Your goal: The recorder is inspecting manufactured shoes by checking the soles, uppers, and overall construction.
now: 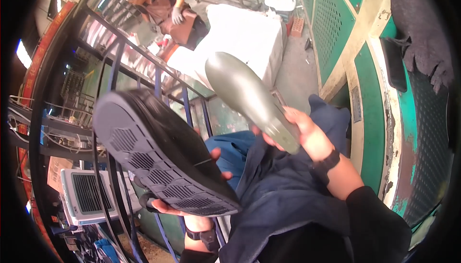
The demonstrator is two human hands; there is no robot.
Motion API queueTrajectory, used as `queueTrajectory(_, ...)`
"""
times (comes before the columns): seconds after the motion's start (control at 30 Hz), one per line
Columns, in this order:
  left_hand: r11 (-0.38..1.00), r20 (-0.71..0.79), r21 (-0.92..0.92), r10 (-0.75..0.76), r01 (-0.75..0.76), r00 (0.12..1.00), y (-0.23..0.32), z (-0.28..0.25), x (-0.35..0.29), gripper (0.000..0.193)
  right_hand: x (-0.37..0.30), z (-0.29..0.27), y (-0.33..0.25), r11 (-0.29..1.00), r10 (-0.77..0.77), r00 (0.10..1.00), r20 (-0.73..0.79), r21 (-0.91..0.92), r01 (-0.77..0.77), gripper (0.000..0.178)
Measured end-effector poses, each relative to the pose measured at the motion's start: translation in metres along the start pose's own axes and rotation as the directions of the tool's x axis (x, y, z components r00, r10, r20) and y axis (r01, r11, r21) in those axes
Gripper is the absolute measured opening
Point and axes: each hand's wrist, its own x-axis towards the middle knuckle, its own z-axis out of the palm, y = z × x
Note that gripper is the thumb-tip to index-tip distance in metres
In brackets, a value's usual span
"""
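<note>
A black shoe rests in my left hand, its patterned sole turned toward me and its toe pointing up and left. My left fingers curl around the heel end, partly hidden behind the shoe. My right hand is closed around the narrow end of a smooth grey-green shoe last. The last's broad rounded end points up and to the left, apart from the shoe. Dark bands sit on both my wrists. Dark blue cloth covers my lap below the hands.
A black metal rack stands along the left, with a grey vented box beyond it. Ahead is a white-covered stack; a gloved person works behind it, holding something brown. Green machine panels line the right, with dark cloth hanging.
</note>
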Motion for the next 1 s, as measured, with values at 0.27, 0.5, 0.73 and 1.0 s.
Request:
queueTrajectory(0.27, 0.779, -0.146, 0.621, 0.22, -0.084, 0.964, 0.038, -0.043, -0.082, 0.119, 0.148, -0.047, 0.007, 0.997, -0.081, 0.957, -0.28, -0.018, 0.078, 0.046)
queueTrajectory(0.5, -0.446, 0.107, 0.895, 0.174, -0.018, 0.979, 0.075, -0.022, -0.084, 0.062, 0.097, 0.113, 0.089, 0.751, 0.646, 0.763, -0.008, -0.176, -0.637, 0.078)
queueTrajectory(0.73, -0.408, -0.593, 0.627, 0.302, 0.663, 0.747, 0.076, -0.026, -0.133, 0.044, 0.091, 0.12, 0.138, 0.5, 0.819, 0.572, 0.05, -0.551, -0.668, 0.048)
queueTrajectory(1.0, -0.597, -0.587, 0.144, 0.59, 0.789, 0.554, 0.179, -0.133, -0.276, 0.042, 0.11, 0.124, 0.106, 0.484, 0.74, 0.672, -0.006, -0.689, -0.539, 0.043)
